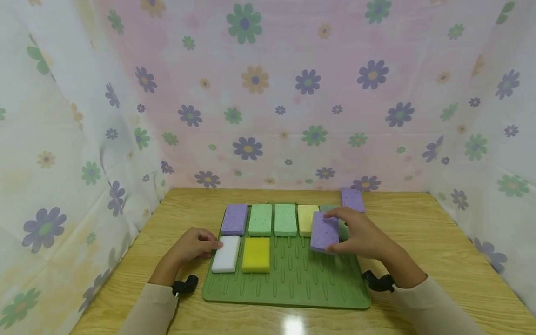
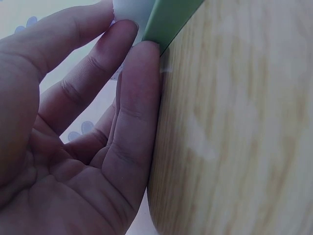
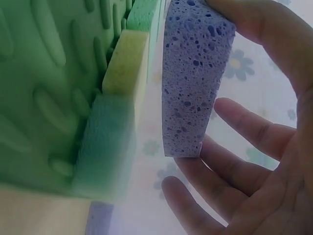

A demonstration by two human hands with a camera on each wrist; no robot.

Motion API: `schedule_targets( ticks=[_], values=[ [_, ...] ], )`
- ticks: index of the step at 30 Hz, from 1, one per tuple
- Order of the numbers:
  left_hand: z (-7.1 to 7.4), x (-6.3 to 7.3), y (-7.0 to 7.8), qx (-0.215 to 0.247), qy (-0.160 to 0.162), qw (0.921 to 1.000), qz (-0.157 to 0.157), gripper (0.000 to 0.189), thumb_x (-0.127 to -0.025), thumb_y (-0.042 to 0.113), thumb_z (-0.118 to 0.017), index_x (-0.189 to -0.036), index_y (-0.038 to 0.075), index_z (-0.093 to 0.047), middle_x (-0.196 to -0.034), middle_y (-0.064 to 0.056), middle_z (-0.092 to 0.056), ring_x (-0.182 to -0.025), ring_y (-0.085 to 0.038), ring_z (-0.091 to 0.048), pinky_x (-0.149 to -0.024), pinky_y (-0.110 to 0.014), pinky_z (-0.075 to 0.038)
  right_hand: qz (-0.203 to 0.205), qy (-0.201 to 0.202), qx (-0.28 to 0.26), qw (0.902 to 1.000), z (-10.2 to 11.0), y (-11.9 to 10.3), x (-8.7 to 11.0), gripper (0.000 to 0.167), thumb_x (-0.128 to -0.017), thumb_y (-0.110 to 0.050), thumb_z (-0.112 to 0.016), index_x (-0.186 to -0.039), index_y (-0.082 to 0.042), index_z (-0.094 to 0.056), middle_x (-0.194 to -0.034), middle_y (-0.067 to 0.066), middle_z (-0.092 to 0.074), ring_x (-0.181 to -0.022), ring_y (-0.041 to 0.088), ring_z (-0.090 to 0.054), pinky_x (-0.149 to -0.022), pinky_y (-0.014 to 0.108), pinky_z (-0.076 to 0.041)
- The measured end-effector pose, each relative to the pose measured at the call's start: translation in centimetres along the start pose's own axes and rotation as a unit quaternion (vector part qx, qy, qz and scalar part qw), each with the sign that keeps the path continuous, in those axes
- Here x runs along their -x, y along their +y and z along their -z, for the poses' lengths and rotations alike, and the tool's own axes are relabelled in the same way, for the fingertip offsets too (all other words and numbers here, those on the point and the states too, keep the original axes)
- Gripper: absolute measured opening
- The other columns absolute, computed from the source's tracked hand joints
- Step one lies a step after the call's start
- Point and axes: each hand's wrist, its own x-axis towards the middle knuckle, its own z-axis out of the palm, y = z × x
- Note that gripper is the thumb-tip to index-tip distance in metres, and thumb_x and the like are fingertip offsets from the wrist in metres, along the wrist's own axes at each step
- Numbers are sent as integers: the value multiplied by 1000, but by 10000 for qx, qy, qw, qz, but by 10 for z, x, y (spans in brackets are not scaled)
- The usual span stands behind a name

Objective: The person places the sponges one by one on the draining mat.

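Note:
My right hand (image 1: 362, 232) holds a purple sponge (image 1: 323, 232) above the right part of a green ridged mat (image 1: 293, 288). Thumb and fingertips grip it by its edges; in the right wrist view its pitted face (image 3: 195, 83) shows. My left hand (image 1: 193, 244) is at the mat's left edge, its thumb touching a white sponge (image 1: 226, 255). In the left wrist view, fingertips (image 2: 139, 54) meet the white sponge and the mat's green rim (image 2: 168, 24). A yellow sponge (image 1: 256, 255) lies right of the white one.
Along the mat's back row lie a purple sponge (image 1: 234, 219), two light green sponges (image 1: 260, 219), a pale yellow sponge (image 1: 307, 217) and a grey-green sponge (image 3: 105, 142), partly hidden by my right hand. Another purple sponge (image 1: 352, 199) lies on the wooden table (image 1: 402, 214). Flowered cloth (image 1: 289, 93) surrounds the table.

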Motion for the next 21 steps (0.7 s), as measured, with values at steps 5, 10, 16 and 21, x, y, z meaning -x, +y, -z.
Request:
schedule_targets(
  ticks=[5, 10, 16, 21],
  values=[
    [1, 0, 0, -22, -24, 10000, -5, 29, -89, 33, -83, -84, 5, -78, -103, -6, -72, -81, -17, -66, -70, -32, -61, 116, -79, -30, 9999, -5, -9, 0, 80, -71, -42, -96, -138, -16, -62, -142, 2, -60, -136, 33, -54, -106, 58, -50],
    [0, 0, 1, -5, -18, 10000, -2, 29, -89, 33, -83, -84, 5, -78, -101, -7, -72, -80, -18, -66, -69, -32, -61, 279, -108, 51, 9995, -13, -20, 0, 77, -70, -43, -96, -135, -18, -64, -141, -2, -61, -135, 27, -55, -106, 53, -51],
    [-1, 1, 2, -47, 13, 10000, -7, 29, -89, 32, -83, -85, 4, -78, -102, -6, -72, -80, -18, -66, -69, -33, -61, 277, -292, 324, 9987, -24, -31, 0, 74, -72, -47, -94, -134, -18, -66, -148, 6, -56, -138, 32, -53, -105, 54, -51],
    [-1, 1, 3, -78, 9, 9999, -79, 29, -90, 31, -82, -87, 3, -78, -103, -7, -72, -80, -18, -66, -69, -33, -61, 145, -515, 279, 9982, -35, -37, -1, 73, -74, -46, -93, -135, -15, -67, -153, 13, -52, -141, 38, -49, -107, 58, -49]
  ],
)
